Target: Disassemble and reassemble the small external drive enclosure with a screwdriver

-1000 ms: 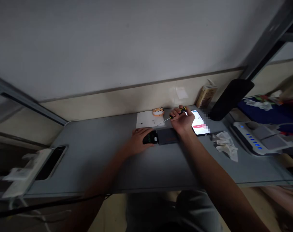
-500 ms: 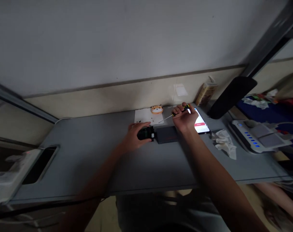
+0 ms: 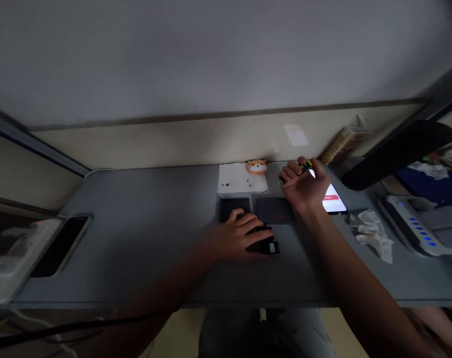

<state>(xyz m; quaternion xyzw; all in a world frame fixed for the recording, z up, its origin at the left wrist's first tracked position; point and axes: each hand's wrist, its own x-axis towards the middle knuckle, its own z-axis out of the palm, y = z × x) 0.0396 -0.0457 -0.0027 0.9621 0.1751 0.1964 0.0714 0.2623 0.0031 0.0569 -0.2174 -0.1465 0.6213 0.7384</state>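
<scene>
My left hand point(image 3: 235, 236) is curled over a small black device part point(image 3: 265, 244) with a white label, low over the desk. Most of that part is hidden by the fingers. In my right hand point(image 3: 306, 189) is a screwdriver point(image 3: 305, 167) with a black and yellow handle, its thin shaft pointing left. Between and beyond the hands lie two flat dark pieces, a left panel point(image 3: 229, 205) and a right panel point(image 3: 274, 211). Behind them, several tiny dark bits, apparently screws point(image 3: 226, 184), rest on a white sheet of paper point(image 3: 231, 174).
An orange animal-face item point(image 3: 256, 167) sits at the paper's back edge. A lit phone point(image 3: 333, 203) lies by my right wrist, with crumpled tissue point(image 3: 373, 233) and a white power strip point(image 3: 408, 226) further right. Another phone point(image 3: 61, 246) is at far left.
My left hand has moved toward me and right with the black part, uncovering the left dark panel. My right hand still grips the screwdriver. The camera view has shifted.
</scene>
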